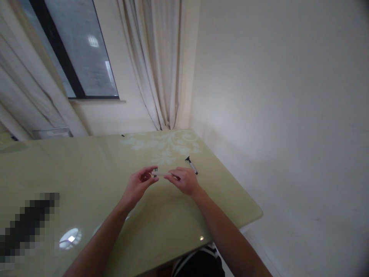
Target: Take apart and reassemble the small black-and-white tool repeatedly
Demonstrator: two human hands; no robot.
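Both hands meet above the table around a small razor-like piece with a slim, pale handle [162, 174] and a narrow dark-green head [155, 170]. My left hand [140, 182] pinches the head between thumb and fingertips. The near end of the handle sits in the closed fingers of my right hand [185, 180], which hide part of it. Just beyond the right hand, a black-and-white razor [192, 165] lies on the table, its T-shaped head pointing away from me.
The glossy pale-green table [230, 192] has a white floral pattern near its far corner. A tiny dark piece [123, 135] lies by the far edge. A pixelated dark shape [29, 227] is at left. Curtains [164, 77] and a white wall [282, 115] border the table.
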